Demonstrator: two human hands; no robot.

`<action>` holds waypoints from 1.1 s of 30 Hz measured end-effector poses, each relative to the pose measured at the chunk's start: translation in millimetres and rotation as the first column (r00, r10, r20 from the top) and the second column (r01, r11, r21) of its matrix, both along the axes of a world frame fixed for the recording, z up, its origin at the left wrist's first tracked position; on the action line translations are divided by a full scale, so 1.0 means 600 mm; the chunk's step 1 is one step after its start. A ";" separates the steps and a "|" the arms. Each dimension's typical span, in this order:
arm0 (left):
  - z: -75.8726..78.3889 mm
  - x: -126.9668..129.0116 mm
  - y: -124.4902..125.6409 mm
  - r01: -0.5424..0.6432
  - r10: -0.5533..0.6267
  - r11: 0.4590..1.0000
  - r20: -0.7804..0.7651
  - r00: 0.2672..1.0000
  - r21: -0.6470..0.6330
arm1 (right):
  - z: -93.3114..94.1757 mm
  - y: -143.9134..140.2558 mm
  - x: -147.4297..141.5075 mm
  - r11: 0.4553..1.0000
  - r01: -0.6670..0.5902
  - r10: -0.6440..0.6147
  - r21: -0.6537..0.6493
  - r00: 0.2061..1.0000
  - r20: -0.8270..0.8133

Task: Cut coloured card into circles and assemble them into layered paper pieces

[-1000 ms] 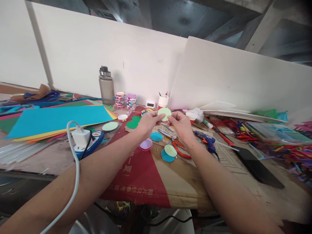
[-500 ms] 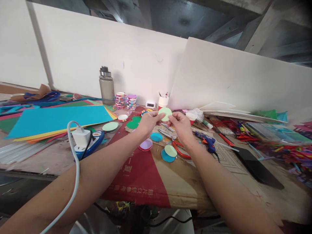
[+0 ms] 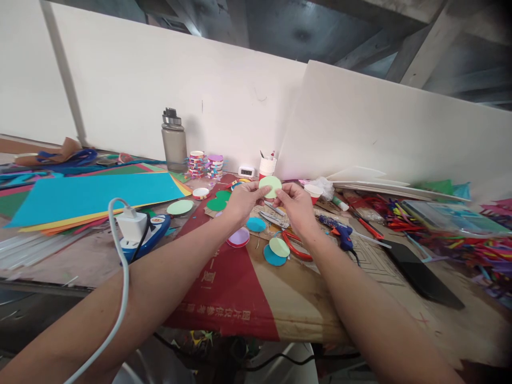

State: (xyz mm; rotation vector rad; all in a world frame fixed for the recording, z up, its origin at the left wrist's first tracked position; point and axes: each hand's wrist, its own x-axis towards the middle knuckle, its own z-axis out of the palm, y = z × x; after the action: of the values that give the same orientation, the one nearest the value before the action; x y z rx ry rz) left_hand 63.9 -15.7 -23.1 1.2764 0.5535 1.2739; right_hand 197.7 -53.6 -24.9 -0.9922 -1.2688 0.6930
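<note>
Almost nothing is altered over the last second: the pale green paper disc [image 3: 270,186] is kept raised above the surface [image 3: 304,298] at the same spot, so the handling is judged to be in a steady hold. The disc is pinched at its left edge by the left hand [image 3: 242,201] and at its right edge by the right hand [image 3: 295,205], fingers closed narrowly on it. Red-handled scissors [image 3: 294,245], more cut discs [image 3: 277,250] and a blue glue gun [image 3: 340,231] are noted just below.

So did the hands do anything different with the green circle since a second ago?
Hardly anything. The left hand and right hand pinch the light green paper circle just as before, held up above the table. Nothing was let go, and the other circles lie unmoved.
</note>
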 end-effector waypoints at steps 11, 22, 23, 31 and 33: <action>-0.003 0.002 -0.005 -0.028 0.028 0.999 -0.018 0.999 0.023 | -0.002 0.003 0.001 1.000 0.021 -0.021 -0.011 1.000 -0.007; -0.010 -0.002 0.008 0.013 -0.010 0.997 0.049 0.999 -0.073 | 0.000 -0.003 0.001 0.995 -0.029 0.042 -0.092 0.989 0.145; -0.009 -0.004 0.010 0.013 -0.008 0.997 0.061 0.998 -0.081 | -0.001 -0.003 0.003 0.996 -0.011 0.027 -0.093 0.983 0.181; -0.008 -0.016 0.024 -0.092 0.105 0.984 0.079 0.991 -0.152 | -0.010 0.002 0.047 0.978 0.176 -0.084 -0.113 0.826 0.558; -0.011 -0.018 0.026 -0.100 0.114 0.981 0.076 0.991 -0.166 | -0.006 -0.015 0.065 0.966 0.237 -0.098 -0.102 0.705 0.703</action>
State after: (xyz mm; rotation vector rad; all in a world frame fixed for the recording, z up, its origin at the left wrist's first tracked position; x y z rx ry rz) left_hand 53.0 -0.3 -29.4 1.0641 0.6578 1.3377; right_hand 236.7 -62.5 -28.7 -1.6004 -1.7515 0.2826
